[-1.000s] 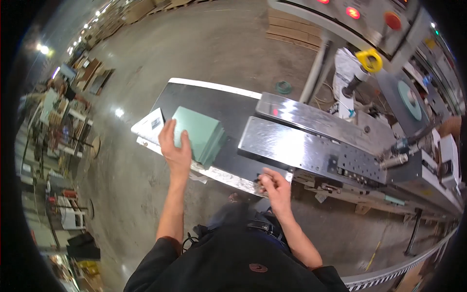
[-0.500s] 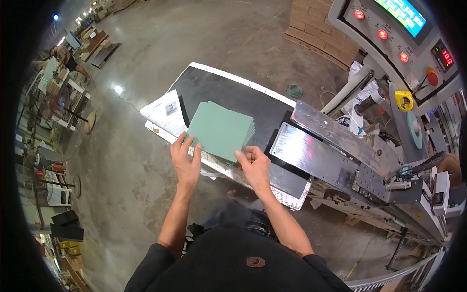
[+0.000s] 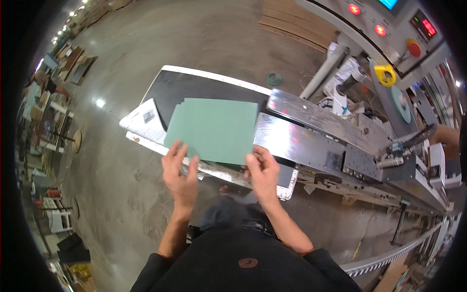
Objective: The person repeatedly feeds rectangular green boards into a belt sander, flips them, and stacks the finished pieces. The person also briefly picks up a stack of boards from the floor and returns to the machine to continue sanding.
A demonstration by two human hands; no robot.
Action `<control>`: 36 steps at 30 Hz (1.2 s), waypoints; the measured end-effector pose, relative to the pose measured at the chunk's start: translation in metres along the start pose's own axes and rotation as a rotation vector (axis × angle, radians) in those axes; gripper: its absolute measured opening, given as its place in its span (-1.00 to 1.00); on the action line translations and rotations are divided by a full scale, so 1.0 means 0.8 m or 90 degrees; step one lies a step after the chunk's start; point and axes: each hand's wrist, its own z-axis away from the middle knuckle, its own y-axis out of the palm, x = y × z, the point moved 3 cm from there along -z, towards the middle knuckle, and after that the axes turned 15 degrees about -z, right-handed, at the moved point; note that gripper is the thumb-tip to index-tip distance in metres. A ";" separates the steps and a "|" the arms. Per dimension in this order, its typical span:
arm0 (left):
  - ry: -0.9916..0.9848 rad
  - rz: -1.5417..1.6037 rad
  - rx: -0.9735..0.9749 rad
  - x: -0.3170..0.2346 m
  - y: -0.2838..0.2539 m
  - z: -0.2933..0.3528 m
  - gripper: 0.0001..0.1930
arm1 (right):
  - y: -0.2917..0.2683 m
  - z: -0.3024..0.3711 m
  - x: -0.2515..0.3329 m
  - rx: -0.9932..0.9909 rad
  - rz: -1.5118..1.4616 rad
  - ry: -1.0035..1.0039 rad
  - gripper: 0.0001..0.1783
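Observation:
A green square sheet lies skewed over a stack of like green sheets, whose edges show at its left. My right hand pinches the sheet at its near right corner, thumb above and fingers curled at the edge. My left hand has its fingers apart, with the fingertips at the near left edge of the sheets. Beneath them is a small white-edged table with a dark top. Left of the stack, a printed white paper hangs partly over the table's edge.
A machine with a shiny metal plate adjoins the table's right side. Its control panel has lit red buttons, and a yellow tape measure hangs below. Stacked brown boards stand at the far side. Cluttered workbenches line the far left.
The top green sheet has shifted right off the stack, toward the metal plate, with my right hand at its corner. My left hand stays near the left edge. The view has turned slightly.

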 end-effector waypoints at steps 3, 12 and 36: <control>0.081 0.040 0.073 -0.052 0.033 0.031 -0.62 | -0.086 0.015 0.009 -0.124 0.004 -0.027 -0.66; 0.224 0.140 0.233 -0.080 0.154 0.069 -0.59 | -0.204 0.014 0.002 -0.328 -0.107 -0.107 -0.71; 0.423 0.095 0.256 -0.071 0.200 0.039 -0.62 | -0.131 0.030 -0.061 -0.217 -0.087 -0.133 -0.13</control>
